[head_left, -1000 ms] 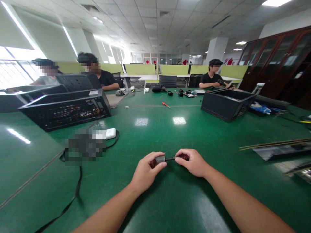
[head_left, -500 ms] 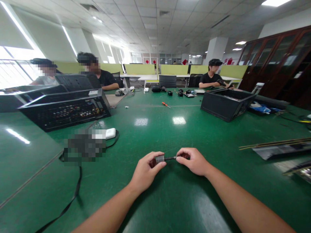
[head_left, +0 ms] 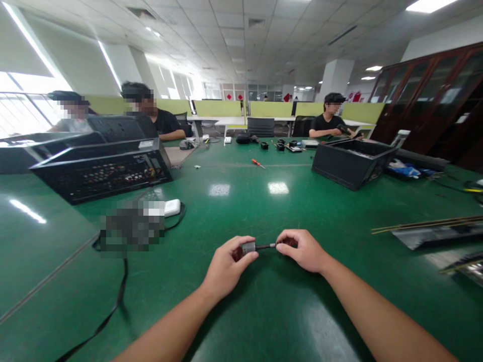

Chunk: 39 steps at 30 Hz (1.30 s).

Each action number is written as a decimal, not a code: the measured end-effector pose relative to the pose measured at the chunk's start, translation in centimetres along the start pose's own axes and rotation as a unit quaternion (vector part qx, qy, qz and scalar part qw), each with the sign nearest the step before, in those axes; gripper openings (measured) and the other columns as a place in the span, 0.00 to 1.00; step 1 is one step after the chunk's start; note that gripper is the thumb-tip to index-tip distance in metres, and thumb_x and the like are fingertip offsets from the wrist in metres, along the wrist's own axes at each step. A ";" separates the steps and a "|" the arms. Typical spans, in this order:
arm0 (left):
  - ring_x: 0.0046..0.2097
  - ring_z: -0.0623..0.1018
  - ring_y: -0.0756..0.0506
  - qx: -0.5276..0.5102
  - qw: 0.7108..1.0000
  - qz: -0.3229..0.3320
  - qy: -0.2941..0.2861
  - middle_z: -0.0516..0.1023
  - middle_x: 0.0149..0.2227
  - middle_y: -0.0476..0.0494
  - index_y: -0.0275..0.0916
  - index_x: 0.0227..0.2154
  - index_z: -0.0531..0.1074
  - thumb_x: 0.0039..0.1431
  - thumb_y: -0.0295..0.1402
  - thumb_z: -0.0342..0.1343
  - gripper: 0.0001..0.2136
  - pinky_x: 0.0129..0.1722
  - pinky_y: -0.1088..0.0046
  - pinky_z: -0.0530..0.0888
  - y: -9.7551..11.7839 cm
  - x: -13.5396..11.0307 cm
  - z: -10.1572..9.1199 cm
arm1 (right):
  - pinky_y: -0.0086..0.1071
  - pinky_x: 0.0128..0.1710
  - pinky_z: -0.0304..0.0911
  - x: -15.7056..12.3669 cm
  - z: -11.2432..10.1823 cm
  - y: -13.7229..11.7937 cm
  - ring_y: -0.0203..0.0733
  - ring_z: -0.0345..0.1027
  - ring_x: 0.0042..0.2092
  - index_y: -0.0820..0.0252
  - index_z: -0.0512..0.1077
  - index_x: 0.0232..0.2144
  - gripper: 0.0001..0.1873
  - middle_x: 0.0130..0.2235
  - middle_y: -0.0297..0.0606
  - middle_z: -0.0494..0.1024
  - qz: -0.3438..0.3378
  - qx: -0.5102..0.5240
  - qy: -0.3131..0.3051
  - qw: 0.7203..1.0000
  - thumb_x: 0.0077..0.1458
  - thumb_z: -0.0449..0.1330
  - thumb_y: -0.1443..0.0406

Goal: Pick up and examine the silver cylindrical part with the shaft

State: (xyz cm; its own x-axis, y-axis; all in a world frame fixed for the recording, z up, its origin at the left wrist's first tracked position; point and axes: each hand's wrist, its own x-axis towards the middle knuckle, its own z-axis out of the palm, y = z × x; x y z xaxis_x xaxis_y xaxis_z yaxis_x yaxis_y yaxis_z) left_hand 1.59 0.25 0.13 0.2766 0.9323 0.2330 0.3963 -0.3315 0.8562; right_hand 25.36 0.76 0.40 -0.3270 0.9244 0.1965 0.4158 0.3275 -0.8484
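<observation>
My left hand [head_left: 228, 264] is closed round a short grey metal cylinder [head_left: 248, 247], thumb below and fingers above. From its right end a thin dark shaft [head_left: 264, 246] points level to the right, ending in a lighter metal tip. At that tip, my right hand [head_left: 302, 250] has thumb and forefinger pinched together; whether a small part sits between them is hidden. Both hands are held a little above the green table [head_left: 241, 211]. The exact kind of the cylinder with its shaft is too small to tell.
An orange screwdriver [head_left: 258, 163] lies farther back. Black computer cases stand at left [head_left: 109, 171] and right [head_left: 349, 163]. A dark strap [head_left: 121, 291] trails on the left, near a white device [head_left: 172, 207]. Metal strips [head_left: 433, 231] lie at right. Several people sit across the table.
My right hand has shifted slightly to the right along the shaft, so more of its metal tip shows. My left hand keeps its hold on the cylinder.
</observation>
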 end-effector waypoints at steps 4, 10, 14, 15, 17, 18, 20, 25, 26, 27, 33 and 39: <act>0.39 0.76 0.44 0.004 1.000 0.000 -0.001 0.77 0.41 0.45 0.43 0.44 0.74 0.55 0.39 0.60 0.14 0.40 0.68 0.73 0.0 0.0 0.0 | 0.27 0.27 0.56 0.0 0.0 0.0 0.35 0.61 0.26 0.62 0.75 0.31 0.07 0.26 0.33 0.72 0.001 -0.003 -0.003 1.000 0.54 0.60 0.63; 0.39 0.76 0.43 0.009 1.000 0.000 0.000 0.77 0.41 0.44 0.42 0.44 0.75 0.55 0.39 0.60 0.14 0.40 0.67 0.73 0.2 0.0 -0.1 | 0.27 0.27 0.56 0.1 -0.2 -0.1 0.34 0.61 0.27 0.62 0.75 0.32 0.07 0.26 0.33 0.72 0.002 0.004 0.000 1.000 0.53 0.60 0.64; 0.38 0.76 0.43 0.002 1.000 -0.002 0.001 0.77 0.41 0.44 0.42 0.44 0.75 0.55 0.40 0.60 0.15 0.40 0.67 0.73 0.2 0.0 -0.1 | 0.27 0.28 0.57 0.0 -0.3 -0.1 0.35 0.62 0.27 0.62 0.75 0.31 0.07 0.26 0.33 0.72 0.001 0.007 0.003 1.000 0.53 0.60 0.64; 0.39 0.76 0.43 -0.002 1.000 -0.003 0.002 0.77 0.41 0.44 0.42 0.44 0.75 0.55 0.40 0.60 0.14 0.40 0.67 0.73 0.2 0.1 -0.1 | 0.28 0.28 0.57 0.0 -0.4 -0.1 0.35 0.62 0.27 0.62 0.75 0.31 0.07 0.26 0.34 0.72 0.002 0.008 0.004 1.000 0.53 0.60 0.64; 0.38 0.77 0.43 -0.010 1.000 -0.005 0.003 0.78 0.41 0.44 0.42 0.44 0.75 0.55 0.40 0.60 0.15 0.40 0.68 0.73 0.1 0.1 -0.2 | 0.28 0.27 0.57 0.0 -0.6 0.1 0.35 0.62 0.27 0.61 0.75 0.31 0.07 0.26 0.34 0.72 0.006 0.011 0.007 1.000 0.52 0.60 0.63; 0.38 0.77 0.44 -0.014 1.000 -0.007 0.005 0.78 0.40 0.44 0.41 0.44 0.75 0.55 0.40 0.60 0.15 0.39 0.68 0.73 0.1 0.1 -0.1 | 0.28 0.27 0.57 0.0 -0.8 0.3 0.35 0.62 0.27 0.61 0.75 0.31 0.07 0.26 0.34 0.72 0.009 0.013 0.010 1.000 0.52 0.60 0.63; 0.37 0.77 0.44 -0.021 1.000 -0.010 0.005 0.78 0.40 0.43 0.41 0.44 0.75 0.54 0.40 0.61 0.15 0.37 0.69 0.73 0.0 0.2 -0.1 | 0.28 0.27 0.58 0.2 -1.2 0.9 0.35 0.64 0.26 0.62 0.74 0.29 0.07 0.25 0.34 0.72 0.028 0.042 0.012 0.999 0.51 0.61 0.63; 0.36 0.77 0.44 -0.014 1.000 -0.014 -0.001 0.78 0.40 0.43 0.41 0.44 0.75 0.54 0.40 0.61 0.15 0.36 0.70 0.73 -0.2 0.2 -0.1 | 0.28 0.21 0.56 1.1 -2.1 3.1 0.34 0.62 0.19 0.62 0.65 0.19 0.20 0.19 0.34 0.69 0.112 0.190 0.034 0.975 0.56 0.51 0.55; 0.36 0.76 0.44 -0.011 1.000 -0.011 -0.003 0.78 0.40 0.43 0.41 0.44 0.75 0.54 0.40 0.61 0.15 0.36 0.70 0.72 -0.2 0.1 -0.2 | 0.27 0.19 0.54 1.3 -2.2 3.5 0.33 0.60 0.18 0.61 0.64 0.18 0.22 0.18 0.33 0.67 0.119 0.197 0.046 0.972 0.58 0.48 0.54; 0.36 0.76 0.44 -0.008 1.000 -0.007 -0.006 0.78 0.40 0.43 0.41 0.44 0.75 0.55 0.40 0.61 0.15 0.37 0.70 0.72 -0.2 0.1 -0.2 | 0.27 0.18 0.52 1.4 -2.3 3.8 0.32 0.58 0.16 0.61 0.63 0.18 0.24 0.17 0.33 0.66 0.123 0.197 0.056 0.971 0.59 0.47 0.52; 0.37 0.76 0.44 -0.009 1.000 -0.026 0.005 0.78 0.39 0.44 0.40 0.43 0.75 0.54 0.40 0.61 0.15 0.39 0.68 0.72 0.7 -0.6 -0.4 | 0.24 0.18 0.52 2.0 -1.6 4.1 0.31 0.64 0.20 0.65 0.69 0.29 0.23 0.23 0.36 0.73 0.128 0.216 0.071 0.965 0.57 0.54 0.49; 0.29 0.75 0.45 -0.034 0.991 -0.126 -0.008 0.79 0.31 0.46 0.40 0.43 0.75 0.51 0.43 0.62 0.19 0.27 0.72 0.72 0.7 -6.8 -5.9 | 0.23 0.20 0.56 2.7 3.8 -0.1 0.32 0.68 0.22 0.65 0.69 0.36 0.15 0.26 0.37 0.77 0.135 0.276 -0.007 0.952 0.53 0.60 0.58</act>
State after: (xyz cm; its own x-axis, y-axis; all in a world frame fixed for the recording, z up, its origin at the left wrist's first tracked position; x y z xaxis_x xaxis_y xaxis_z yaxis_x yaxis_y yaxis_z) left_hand -5.16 -5.49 1.91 0.1897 0.9818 0.0002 0.3945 -0.0764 0.9157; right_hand 21.21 2.53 -0.85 -0.2844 0.9562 -0.0692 -0.0217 -0.0786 -0.9967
